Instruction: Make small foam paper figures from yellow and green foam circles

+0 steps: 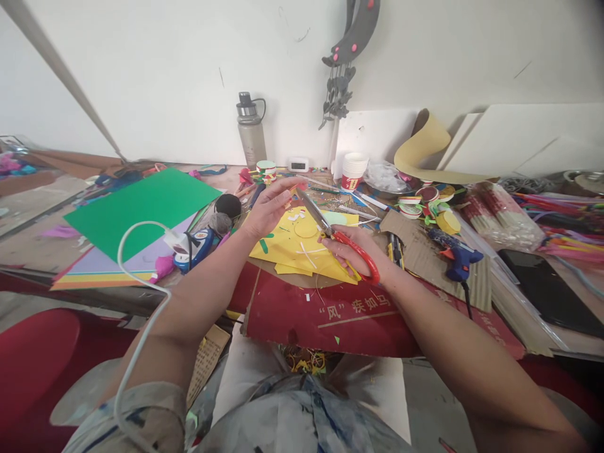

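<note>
My right hand [352, 248] grips a pair of scissors [361, 251] by their red handles, the blades pointing up and to the left. Close to the blade tips, my left hand [268, 207] has its fingers bent around a small orange-red piece [293, 192], mostly covered by the fingers. Below both hands lie yellow paper sheets [274, 250] with small white scraps, thin white strips [309, 255] and a green cut shape [267, 243] on them. The sheets rest on a red printed cardboard [292, 308].
Left are a green sheet [146, 207] and a power strip [198, 248] with a white cable. A bottle [251, 138] and paper cups [353, 168] stand behind. Right lie a blue glue gun [457, 258], a cutter knife [395, 251] and a black phone [552, 289].
</note>
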`<action>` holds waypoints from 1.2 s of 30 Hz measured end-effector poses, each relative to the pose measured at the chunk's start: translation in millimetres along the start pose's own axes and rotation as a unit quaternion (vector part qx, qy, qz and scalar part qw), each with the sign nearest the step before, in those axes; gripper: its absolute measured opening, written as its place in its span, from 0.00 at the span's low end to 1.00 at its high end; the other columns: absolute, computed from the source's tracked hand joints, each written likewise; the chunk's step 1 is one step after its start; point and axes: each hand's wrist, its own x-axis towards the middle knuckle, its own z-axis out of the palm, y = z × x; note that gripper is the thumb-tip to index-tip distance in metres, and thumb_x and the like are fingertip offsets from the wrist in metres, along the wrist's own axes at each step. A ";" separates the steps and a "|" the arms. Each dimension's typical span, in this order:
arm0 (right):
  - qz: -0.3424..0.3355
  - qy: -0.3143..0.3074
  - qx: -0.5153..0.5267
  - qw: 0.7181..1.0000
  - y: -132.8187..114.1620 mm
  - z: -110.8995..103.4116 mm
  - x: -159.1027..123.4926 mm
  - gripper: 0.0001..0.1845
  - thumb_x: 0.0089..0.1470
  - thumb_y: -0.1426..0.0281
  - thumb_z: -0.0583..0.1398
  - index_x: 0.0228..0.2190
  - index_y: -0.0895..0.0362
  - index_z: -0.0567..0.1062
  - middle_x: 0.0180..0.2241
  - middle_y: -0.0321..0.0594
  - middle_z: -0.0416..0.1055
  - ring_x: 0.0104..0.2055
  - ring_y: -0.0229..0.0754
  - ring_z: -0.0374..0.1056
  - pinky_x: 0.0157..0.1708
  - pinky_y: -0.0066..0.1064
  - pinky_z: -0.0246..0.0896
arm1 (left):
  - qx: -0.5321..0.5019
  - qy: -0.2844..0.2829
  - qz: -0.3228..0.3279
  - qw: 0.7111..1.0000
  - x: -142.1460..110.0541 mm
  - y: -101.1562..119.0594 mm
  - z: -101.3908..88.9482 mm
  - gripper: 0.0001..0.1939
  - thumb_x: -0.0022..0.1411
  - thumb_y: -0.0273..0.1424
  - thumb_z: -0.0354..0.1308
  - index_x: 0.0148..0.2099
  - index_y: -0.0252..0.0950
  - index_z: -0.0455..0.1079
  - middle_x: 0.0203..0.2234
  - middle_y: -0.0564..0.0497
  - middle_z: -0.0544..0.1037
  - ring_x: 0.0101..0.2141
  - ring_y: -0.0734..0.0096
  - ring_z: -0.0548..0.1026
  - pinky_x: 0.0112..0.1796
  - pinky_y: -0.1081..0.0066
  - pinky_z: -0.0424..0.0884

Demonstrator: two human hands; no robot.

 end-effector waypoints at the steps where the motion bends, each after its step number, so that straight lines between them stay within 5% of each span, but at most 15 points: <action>1: 0.001 -0.001 0.001 1.000 0.2 -0.1 0.2 0.29 0.54 0.41 0.68 0.27 0.49 0.66 0.15 0.26 0.60 0.15 0.35 0.58 0.14 0.27 0.58 | -0.001 -0.001 0.001 1.000 -0.1 0.1 0.1 0.24 0.65 0.51 0.71 0.57 0.44 0.83 0.62 0.44 0.80 0.61 0.55 0.78 0.58 0.57 0.78; 18: 0.010 -0.004 0.003 1.000 -1.2 0.8 -1.7 0.29 0.53 0.41 0.69 0.28 0.49 0.65 0.14 0.25 0.60 0.13 0.35 0.56 0.13 0.28 0.55 | 0.018 0.000 0.020 1.000 3.2 -1.0 -6.6 0.21 0.65 0.49 0.73 0.55 0.46 0.86 0.58 0.45 0.84 0.61 0.51 0.79 0.53 0.56 0.82; 27: 0.009 0.012 0.007 1.000 4.7 3.0 0.1 0.30 0.52 0.42 0.70 0.26 0.49 0.63 0.15 0.25 0.58 0.15 0.34 0.55 0.12 0.27 0.53 | 0.029 0.011 0.003 1.000 2.8 1.8 -11.2 0.22 0.62 0.50 0.74 0.53 0.43 0.87 0.57 0.42 0.85 0.63 0.44 0.79 0.58 0.46 0.80; 33: 0.024 0.012 0.010 1.000 6.3 5.3 1.2 0.31 0.51 0.42 0.71 0.27 0.50 0.63 0.17 0.24 0.57 0.15 0.32 0.54 0.10 0.25 0.51 | 0.044 0.006 0.006 0.999 2.8 3.3 -12.8 0.22 0.63 0.50 0.73 0.53 0.43 0.87 0.56 0.42 0.86 0.62 0.47 0.80 0.53 0.54 0.82; 36: 0.022 -0.003 0.030 0.999 6.2 4.7 2.9 0.31 0.50 0.42 0.72 0.29 0.50 0.64 0.19 0.24 0.58 0.17 0.32 0.56 0.13 0.26 0.61 | 0.044 0.004 0.006 0.999 2.5 3.9 -12.1 0.22 0.65 0.50 0.72 0.54 0.43 0.87 0.56 0.42 0.86 0.60 0.48 0.81 0.51 0.57 0.83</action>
